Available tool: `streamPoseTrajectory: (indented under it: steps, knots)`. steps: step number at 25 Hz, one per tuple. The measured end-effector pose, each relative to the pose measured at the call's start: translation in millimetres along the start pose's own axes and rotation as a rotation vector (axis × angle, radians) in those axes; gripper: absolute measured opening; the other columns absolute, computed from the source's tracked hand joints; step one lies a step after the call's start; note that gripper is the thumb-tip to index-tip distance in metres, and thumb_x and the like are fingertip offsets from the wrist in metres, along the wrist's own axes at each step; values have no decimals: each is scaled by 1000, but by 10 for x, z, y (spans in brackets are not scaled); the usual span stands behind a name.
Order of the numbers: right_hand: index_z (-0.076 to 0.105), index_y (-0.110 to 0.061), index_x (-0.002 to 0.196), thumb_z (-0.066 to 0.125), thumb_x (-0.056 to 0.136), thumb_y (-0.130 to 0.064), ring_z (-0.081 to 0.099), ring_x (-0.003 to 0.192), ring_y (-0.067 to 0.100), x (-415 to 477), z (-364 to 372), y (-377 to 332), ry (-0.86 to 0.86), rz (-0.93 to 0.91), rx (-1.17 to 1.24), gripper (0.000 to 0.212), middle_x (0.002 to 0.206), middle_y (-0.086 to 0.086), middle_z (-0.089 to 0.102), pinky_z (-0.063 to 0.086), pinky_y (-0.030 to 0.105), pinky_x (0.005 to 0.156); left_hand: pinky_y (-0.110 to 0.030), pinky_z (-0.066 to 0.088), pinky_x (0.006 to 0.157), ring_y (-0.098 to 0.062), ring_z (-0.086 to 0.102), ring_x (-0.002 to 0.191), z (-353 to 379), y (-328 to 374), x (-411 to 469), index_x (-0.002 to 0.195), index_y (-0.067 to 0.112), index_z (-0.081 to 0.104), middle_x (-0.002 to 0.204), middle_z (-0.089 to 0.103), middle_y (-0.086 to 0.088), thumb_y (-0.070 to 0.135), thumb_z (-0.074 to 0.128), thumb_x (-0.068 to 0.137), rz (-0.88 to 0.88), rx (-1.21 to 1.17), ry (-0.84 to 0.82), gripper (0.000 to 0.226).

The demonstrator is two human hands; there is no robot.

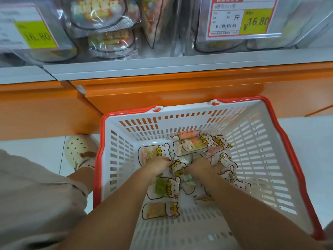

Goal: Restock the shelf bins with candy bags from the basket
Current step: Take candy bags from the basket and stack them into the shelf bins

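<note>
Item: candy bags, loose pile, approx. a dozen, exact qty unclear where they overlap. Loc.: bottom of basket, mostly ctr and far half. Appearance: clear pouches w/ dark outline, white cartoon animal print, yellow lettering and small yellow flowers; contents show through as mixed pieces in green, orange, pink and white. One bag w/ green pieces lies under the left forearm; one w/ pale yellow-orange pieces lies flat nearest the person. Container: white slotted plastic, red rim, two red handles folded down, standing on pale tile floor against the orange shelf base. Left hand and right hand: both down in the pile, side by side, fingers curled and gripping bags; which bag each holds is not clear. Above: clear shelf bins on a grey ledge, already holding similar pouches, some upright, some stacked. Two price tags, yellow panels reading 16.80: one at left, one at right. Also in view: beige trouser leg, cream clog left of the basket.
</note>
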State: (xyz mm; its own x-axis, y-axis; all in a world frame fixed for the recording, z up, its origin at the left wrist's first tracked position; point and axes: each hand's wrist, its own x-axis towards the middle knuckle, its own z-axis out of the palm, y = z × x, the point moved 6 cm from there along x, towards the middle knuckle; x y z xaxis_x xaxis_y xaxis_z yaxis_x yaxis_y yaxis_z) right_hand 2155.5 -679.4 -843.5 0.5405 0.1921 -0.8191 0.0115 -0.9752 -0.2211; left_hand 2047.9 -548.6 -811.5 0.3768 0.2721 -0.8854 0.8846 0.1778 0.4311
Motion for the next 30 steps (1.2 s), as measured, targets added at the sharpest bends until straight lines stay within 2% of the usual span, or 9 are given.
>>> streamPoseTrajectory:
  steps: [2,5,7,10,13,16,19,25,30]
  knots:
    - [56,-11,79,77,76,-34,58,71,18,-62,-108,-25,-45,-58,24,31,74,4,58,46,26,59,-41,41,108,-23,47,121,-11,38,-32,128,18,56,143,47,-7,24,54,98,28,-39,9,30]
    - [70,-2,90,74,83,-27,60,75,16,-269,-287,-5,-97,-139,275,27,93,12,68,47,26,65,-40,41,106,-25,45,129,-30,-5,-74,144,20,43,148,43,-4,34,71,86,38,-146,-26,66]
    - [67,-12,79,70,87,-26,53,69,10,-469,-362,-36,-167,-222,318,17,77,4,62,39,23,61,-35,50,89,-21,58,106,-1,-73,-127,143,18,44,128,59,-6,33,78,80,-7,-321,-76,73]
    - [71,-13,90,67,90,-23,60,77,13,-607,-268,-50,-296,-262,472,11,82,-2,67,50,30,75,-29,52,54,-17,56,56,94,-85,-316,125,8,59,66,59,-3,23,73,85,-53,-601,-193,45]
    - [68,-2,101,64,92,-17,63,74,16,-711,-141,-42,-359,-183,632,18,89,7,66,55,29,67,-30,56,51,-18,66,55,127,-119,-429,122,2,58,64,69,-2,7,61,93,-40,-667,-204,29]
    - [56,4,124,55,97,-12,65,75,26,-604,-289,93,-179,0,815,31,92,13,62,60,37,65,-36,56,68,-24,66,80,-7,-294,-365,124,10,59,86,72,-5,-5,60,90,-101,-656,-39,38]
    - [51,-3,134,46,98,-7,65,92,21,-435,-574,208,136,169,424,36,118,12,65,52,29,80,-40,52,79,-27,61,99,-168,-410,-261,136,24,55,110,65,-6,-5,63,84,-108,-590,132,60]
    - [44,-14,137,51,88,-24,54,112,31,174,-397,298,334,174,232,51,133,15,45,50,38,90,-29,50,52,-24,65,77,-276,-510,-228,128,19,58,94,65,-5,-5,59,87,-123,-656,310,48]
    - [28,-41,142,63,70,-23,59,102,32,238,-212,341,409,-9,463,82,121,10,53,53,44,87,-38,57,68,-22,63,73,-324,-533,-192,128,16,56,90,64,-6,-1,62,87,-118,-675,367,45]
